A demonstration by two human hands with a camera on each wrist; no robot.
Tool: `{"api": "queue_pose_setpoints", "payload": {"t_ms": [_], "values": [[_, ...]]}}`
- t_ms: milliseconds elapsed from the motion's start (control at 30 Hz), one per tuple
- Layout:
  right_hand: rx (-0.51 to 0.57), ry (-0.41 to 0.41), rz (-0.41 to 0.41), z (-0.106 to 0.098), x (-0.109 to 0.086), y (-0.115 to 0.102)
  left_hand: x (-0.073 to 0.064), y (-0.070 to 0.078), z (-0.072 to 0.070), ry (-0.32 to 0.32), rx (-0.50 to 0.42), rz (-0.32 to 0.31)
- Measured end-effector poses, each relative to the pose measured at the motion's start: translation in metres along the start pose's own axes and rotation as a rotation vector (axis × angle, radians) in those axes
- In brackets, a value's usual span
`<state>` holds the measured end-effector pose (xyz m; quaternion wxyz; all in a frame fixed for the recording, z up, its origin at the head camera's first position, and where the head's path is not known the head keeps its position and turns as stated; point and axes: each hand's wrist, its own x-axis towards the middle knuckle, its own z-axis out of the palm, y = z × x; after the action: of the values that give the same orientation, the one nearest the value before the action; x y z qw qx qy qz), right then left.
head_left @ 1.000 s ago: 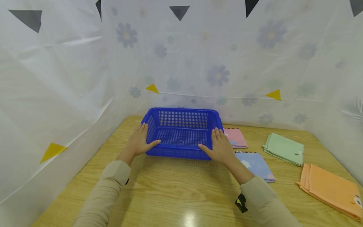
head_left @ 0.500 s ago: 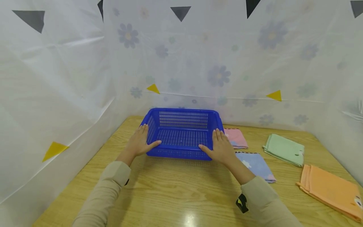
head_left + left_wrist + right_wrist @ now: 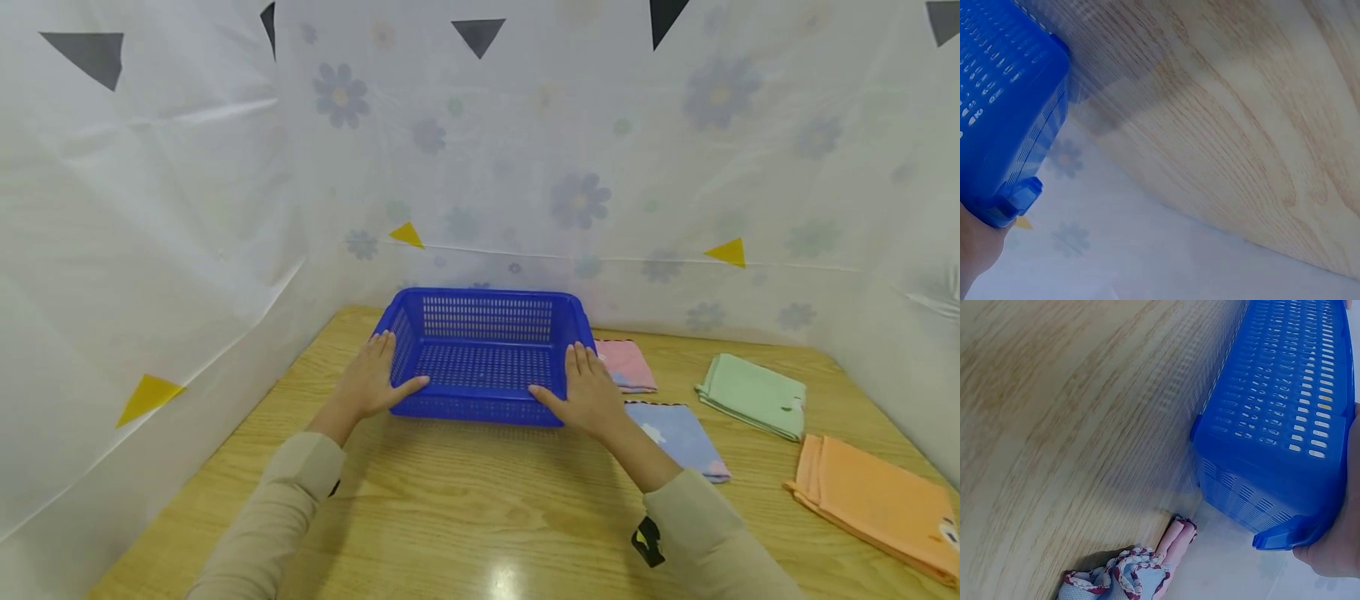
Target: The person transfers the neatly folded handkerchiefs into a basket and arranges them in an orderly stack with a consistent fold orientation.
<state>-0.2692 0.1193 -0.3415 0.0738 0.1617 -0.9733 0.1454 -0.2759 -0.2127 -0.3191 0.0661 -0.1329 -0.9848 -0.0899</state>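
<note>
A blue plastic basket (image 3: pixel 480 392) with slotted walls sits on the wooden table, with nothing inside it. My left hand (image 3: pixel 367 383) lies on its near left corner, fingers extended along the side rim and thumb over the front rim. At the near right corner my right hand (image 3: pixel 588 392) rests in a mirrored pose, fingers fairly straight. Part of the left hand (image 3: pixel 979 244) shows in the left wrist view, by the basket's end handle (image 3: pixel 1019 197). In the right wrist view, the right hand (image 3: pixel 1338 540) touches the rim beside the other handle (image 3: pixel 1285 534).
To the right lie folded towels: pink (image 3: pixel 626 367), partly behind the basket, blue (image 3: pixel 678 442), green (image 3: pixel 753 396) and orange (image 3: pixel 873 504). White sheeting (image 3: pixel 480 150) with flower prints surrounds the table (image 3: pixel 450 508) at the back and sides.
The hands and basket shift very slightly right and lower in the head view, partly with a small camera movement. Both hands keep the same pose, and the towels stay in place.
</note>
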Motion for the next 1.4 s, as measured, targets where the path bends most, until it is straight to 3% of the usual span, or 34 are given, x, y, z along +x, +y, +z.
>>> {"api": "queue_pose_setpoints", "payload": {"t_ms": [633, 1400], "values": [[-0.02, 0.002, -0.011, 0.001, -0.005, 0.002, -0.006, 0.006, 0.003, 0.046, 0.005, 0.002], [0.009, 0.018, -0.03, -0.002, -0.015, 0.004, -0.012, 0.011, 0.005, 0.03, 0.014, -0.019]]}}
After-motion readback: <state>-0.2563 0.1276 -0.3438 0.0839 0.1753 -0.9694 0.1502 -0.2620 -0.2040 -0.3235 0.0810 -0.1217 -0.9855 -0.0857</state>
